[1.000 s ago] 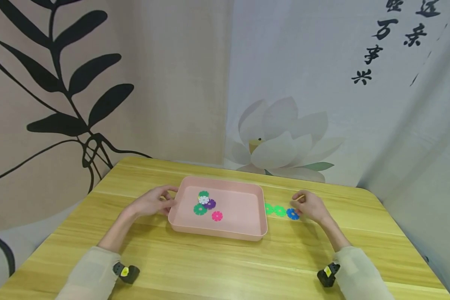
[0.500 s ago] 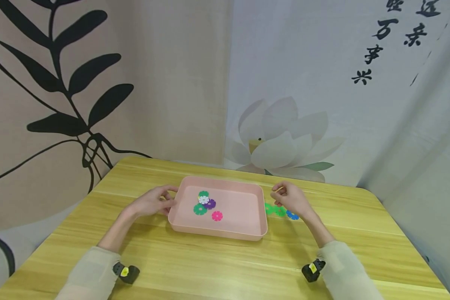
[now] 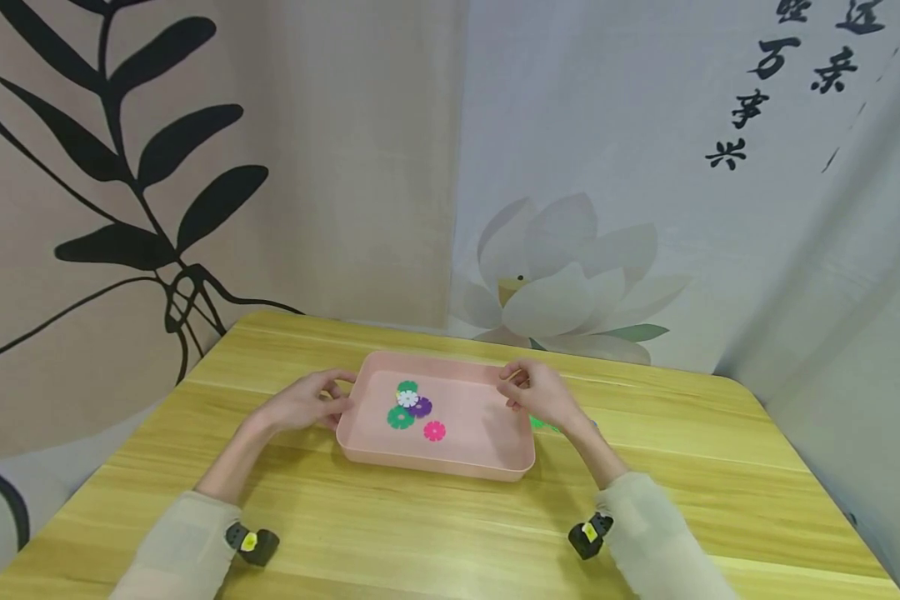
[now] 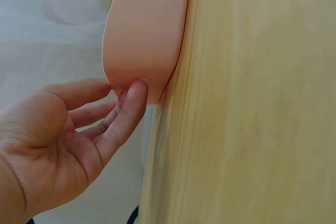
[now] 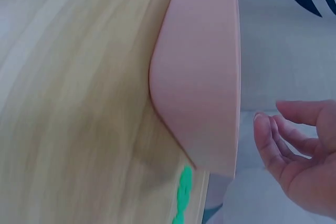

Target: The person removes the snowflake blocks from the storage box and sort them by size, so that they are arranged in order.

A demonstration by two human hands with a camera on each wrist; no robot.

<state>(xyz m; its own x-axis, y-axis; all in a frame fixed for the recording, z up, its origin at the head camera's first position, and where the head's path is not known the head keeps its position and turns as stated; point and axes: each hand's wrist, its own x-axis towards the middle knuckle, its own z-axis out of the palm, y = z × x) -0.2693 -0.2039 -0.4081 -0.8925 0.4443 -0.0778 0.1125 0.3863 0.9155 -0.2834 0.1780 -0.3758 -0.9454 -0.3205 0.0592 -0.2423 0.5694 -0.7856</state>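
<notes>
A shallow pink tray (image 3: 465,471) sits on the wooden table. Inside it, toward the left, lie flower-shaped plastic discs: two green ones (image 3: 401,417), a white one (image 3: 407,399), a purple one (image 3: 422,407) and a pink one (image 3: 434,431). My left hand (image 3: 305,403) rests its fingertips against the outside of the tray's left end; the left wrist view shows the fingers fairly straight on the wall (image 4: 142,35). Over the tray's right end hovers my right hand (image 3: 543,395), fingers loosely bent. The right wrist view shows nothing between its fingers (image 5: 263,135).
Beside the tray's right end, light green discs (image 3: 537,422) lie on the table (image 3: 390,533), partly hidden by my right arm. A sliver of a blue disc (image 3: 595,424) shows past that arm. A printed curtain (image 3: 360,167) hangs behind the table's back edge.
My right hand has travelled left from the blue disc, over the green discs, to above the tray's right end. The left hand, the tray and the discs have stayed in place.
</notes>
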